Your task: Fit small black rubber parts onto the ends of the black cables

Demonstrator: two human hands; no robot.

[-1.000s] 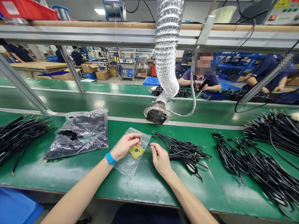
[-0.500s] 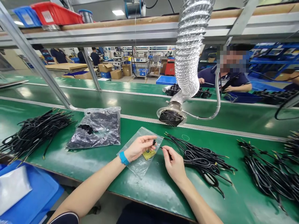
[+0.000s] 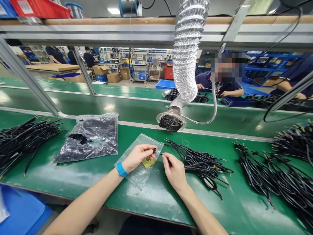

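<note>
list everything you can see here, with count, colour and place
small part: one, black, in left fingertips
cable end: one, dark, in right fingertips
clear bag: one, transparent, beneath left hand
holed piece: one, yellow, at clear bag
large bag: one, clear with black contents, bench left
cable bundles: several, black, bench left and right
duct: one, silver, overhead
fan: one, black, duct's end
bench: one, green, under hands
shelf: one, silver and wood, overhead
red bin: one, on shelf
blue tub: one, lower left
boxes: several, brown, background
co-workers: several, dark clothes, beyond bench
wristband: one, blue, left wrist
left hand: one, bare, centre
right hand: one, bare, right of centre
</note>
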